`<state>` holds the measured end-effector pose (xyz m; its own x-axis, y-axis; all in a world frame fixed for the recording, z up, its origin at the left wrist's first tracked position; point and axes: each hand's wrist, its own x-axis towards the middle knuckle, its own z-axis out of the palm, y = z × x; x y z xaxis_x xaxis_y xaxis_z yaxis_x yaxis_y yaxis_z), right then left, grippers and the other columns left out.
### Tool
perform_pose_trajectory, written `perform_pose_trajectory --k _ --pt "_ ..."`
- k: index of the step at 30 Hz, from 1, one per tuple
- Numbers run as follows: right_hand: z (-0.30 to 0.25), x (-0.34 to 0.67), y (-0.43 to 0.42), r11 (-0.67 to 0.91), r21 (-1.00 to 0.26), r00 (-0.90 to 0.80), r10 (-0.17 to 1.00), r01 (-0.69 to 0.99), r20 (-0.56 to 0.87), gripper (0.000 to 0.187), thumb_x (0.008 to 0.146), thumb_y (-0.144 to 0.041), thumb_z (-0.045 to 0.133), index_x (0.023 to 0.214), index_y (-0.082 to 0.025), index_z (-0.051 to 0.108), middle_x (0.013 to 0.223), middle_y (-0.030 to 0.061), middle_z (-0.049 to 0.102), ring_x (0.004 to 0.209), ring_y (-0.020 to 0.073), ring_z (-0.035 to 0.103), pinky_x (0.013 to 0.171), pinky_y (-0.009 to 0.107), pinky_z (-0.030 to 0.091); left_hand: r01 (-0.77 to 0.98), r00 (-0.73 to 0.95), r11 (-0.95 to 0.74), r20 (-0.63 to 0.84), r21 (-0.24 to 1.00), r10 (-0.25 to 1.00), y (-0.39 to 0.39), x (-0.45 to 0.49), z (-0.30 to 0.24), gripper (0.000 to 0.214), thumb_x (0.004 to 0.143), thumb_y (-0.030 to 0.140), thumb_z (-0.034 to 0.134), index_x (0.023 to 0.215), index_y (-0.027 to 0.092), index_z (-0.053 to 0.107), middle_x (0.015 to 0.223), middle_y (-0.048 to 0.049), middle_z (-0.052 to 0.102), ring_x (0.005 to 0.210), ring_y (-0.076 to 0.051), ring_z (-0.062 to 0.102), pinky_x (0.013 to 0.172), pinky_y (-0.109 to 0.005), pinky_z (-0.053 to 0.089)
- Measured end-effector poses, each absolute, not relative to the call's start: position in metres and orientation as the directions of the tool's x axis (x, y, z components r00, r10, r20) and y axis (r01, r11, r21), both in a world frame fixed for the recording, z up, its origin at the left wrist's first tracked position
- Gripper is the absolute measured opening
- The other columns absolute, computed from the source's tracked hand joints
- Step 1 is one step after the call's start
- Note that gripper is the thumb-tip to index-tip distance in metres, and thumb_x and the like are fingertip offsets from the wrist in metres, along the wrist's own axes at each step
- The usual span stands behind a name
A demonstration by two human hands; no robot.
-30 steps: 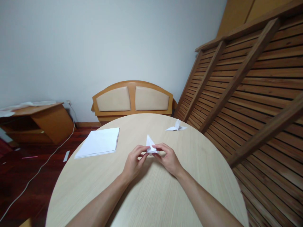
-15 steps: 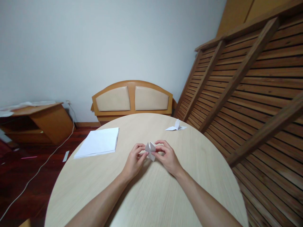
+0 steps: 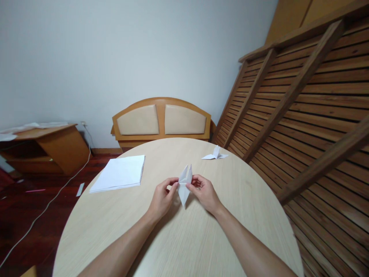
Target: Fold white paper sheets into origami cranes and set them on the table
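Between my two hands is a piece of white folded paper [image 3: 183, 192], with two narrow points at its far end and one point toward me. My left hand [image 3: 163, 194] pinches its left edge between thumb and fingers. On the opposite edge, my right hand [image 3: 204, 192] grips it the same way, thumb on the near face. The paper is held just over the round table [image 3: 184, 246]. Farther back on the right, a finished-looking folded paper figure [image 3: 216, 153] with spread wings rests on the tabletop.
A stack of white paper sheets [image 3: 119, 173] lies at the table's left. Beyond the table stands a padded headboard [image 3: 161, 119]. A slatted wooden frame [image 3: 288, 107] leans on the right. On the floor at left runs a white cable [image 3: 54, 198], near a wooden desk [image 3: 62, 150].
The folded paper has opened out from a compact, bunched shape into a long diamond with its near point toward me. Both hands stay on its edges, with the fingers shifted slightly.
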<state>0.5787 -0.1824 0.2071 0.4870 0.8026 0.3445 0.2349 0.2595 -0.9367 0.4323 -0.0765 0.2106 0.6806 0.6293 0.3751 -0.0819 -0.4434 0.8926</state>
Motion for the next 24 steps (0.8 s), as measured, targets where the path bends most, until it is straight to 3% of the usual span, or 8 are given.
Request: perform_pose_trajectory --k 9,18,24 --pt "0.2059 0.5828 -0.1806 0.271 -0.950 0.498 0.809 0.153 0.311 0.036 0.076 -0.049 0.078 0.089 -0.017 0.069 0.085 0.0073 0.074 0.078 0.0212 0.069 0.076 0.034 0.055 -0.065 0.700 -0.501 0.397 0.863 0.594 -0.0792 0.4273 0.2150 0.033 0.090 0.036 0.058 0.115 0.015 0.065 0.093 -0.0074 0.072 0.082 -0.018 0.067 0.055 -0.022 0.049" --pt "0.2034 0.5783 -0.1804 0.240 -0.964 0.440 0.857 0.118 0.267 0.037 0.077 -0.048 0.077 0.094 -0.015 0.073 0.094 0.0099 0.076 0.084 0.0242 0.071 0.085 0.040 0.056 -0.059 0.657 -0.457 0.379 0.888 0.652 -0.0717 0.4297 0.2089 0.025 0.086 0.038 0.063 0.096 0.016 0.069 0.087 -0.0062 0.072 0.080 -0.019 0.068 0.057 -0.023 0.051" --pt "0.2060 0.5818 -0.1803 0.213 -0.962 0.478 0.835 0.172 0.271 0.039 0.076 -0.051 0.077 0.091 -0.015 0.073 0.092 0.0096 0.076 0.085 0.0255 0.071 0.082 0.039 0.056 -0.072 0.649 -0.447 0.383 0.891 0.658 -0.0717 0.4315 0.2092 0.019 0.082 0.035 0.066 0.086 0.017 0.065 0.081 -0.0040 0.070 0.076 -0.018 0.068 0.058 -0.023 0.052"
